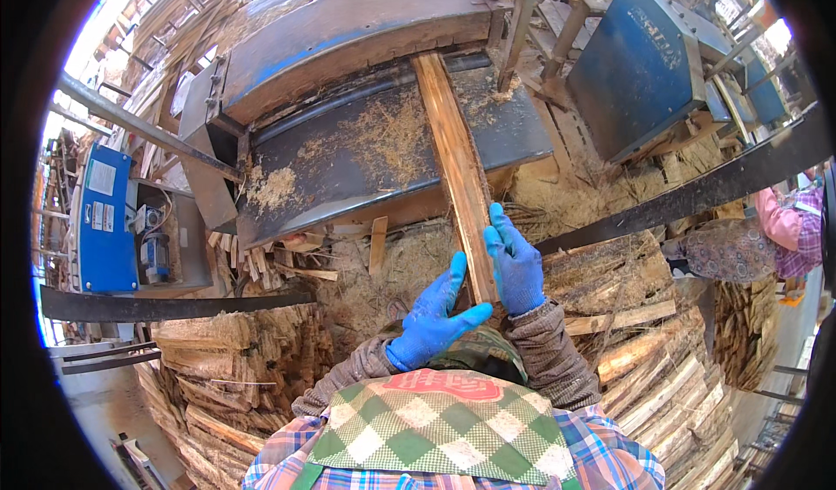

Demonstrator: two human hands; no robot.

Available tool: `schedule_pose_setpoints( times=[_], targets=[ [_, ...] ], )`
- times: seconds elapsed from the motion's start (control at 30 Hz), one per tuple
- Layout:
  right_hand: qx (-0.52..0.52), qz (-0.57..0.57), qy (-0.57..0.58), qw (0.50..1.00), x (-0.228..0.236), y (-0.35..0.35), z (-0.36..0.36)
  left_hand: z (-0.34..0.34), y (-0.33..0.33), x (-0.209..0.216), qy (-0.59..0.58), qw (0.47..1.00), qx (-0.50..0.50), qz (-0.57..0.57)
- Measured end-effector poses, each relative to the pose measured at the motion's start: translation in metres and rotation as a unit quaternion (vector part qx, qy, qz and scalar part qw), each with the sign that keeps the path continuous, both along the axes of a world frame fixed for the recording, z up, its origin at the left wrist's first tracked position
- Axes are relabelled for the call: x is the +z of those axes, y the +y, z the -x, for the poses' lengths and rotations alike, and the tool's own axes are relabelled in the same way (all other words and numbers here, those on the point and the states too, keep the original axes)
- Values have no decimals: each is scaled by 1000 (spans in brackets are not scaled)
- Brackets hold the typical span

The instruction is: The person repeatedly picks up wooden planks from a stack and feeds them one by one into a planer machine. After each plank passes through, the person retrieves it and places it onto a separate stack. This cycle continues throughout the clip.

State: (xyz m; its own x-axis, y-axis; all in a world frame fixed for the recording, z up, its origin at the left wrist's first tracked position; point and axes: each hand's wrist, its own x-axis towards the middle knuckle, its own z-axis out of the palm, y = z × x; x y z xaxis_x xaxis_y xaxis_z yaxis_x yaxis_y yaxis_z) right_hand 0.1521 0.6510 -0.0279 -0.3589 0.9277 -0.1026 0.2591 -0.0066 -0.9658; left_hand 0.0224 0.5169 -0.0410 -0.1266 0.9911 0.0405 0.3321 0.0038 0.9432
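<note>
A long rough wooden board (457, 164) reaches from just in front of my body into the slot of a blue woodworking machine (357, 42). Its far end is hidden inside. Both my hands wear blue gloves. My left hand (431, 320) is beside the board's near end on the left, thumb and fingers spread wide. Along the right edge lies my right hand (515, 268), fingers stretched out towards the machine. It seems to touch the board without wrapping round it. Sawdust (387, 146) is scattered over the dark metal bed (322, 172) under the board.
Stacked rough boards lie to my left (226, 351) and right (653, 342), each behind a dark metal bar. A blue cabinet (640, 77) stands at the far right, an opened electrical box (161, 238) at the left. Another person (788, 229) is at the right edge.
</note>
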Motion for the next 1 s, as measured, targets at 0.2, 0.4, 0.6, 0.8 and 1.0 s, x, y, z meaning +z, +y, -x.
schedule_pose_setpoints(
  times=[0.2, 0.4, 0.6, 0.8, 1.0],
  targets=[
    [-14, -98, -48, 994, -31, 28, 5, -4, 33, -23, 193, 980, 37, -13],
    [-90, -387, -96, 913, -65, 95, 62, 26, 101, -23, 390, 913, 85, 81],
    [-31, -488, -203, 848, -128, 206, 113, 64, 183, -127, -7, 934, 255, -251],
    [51, -373, -139, 916, -167, 294, 118, 54, 104, -72, 266, 922, 267, -90],
    [348, -324, 28, 879, -48, -96, 196, 7, -214, -127, 41, 886, 379, 264]
  ],
)
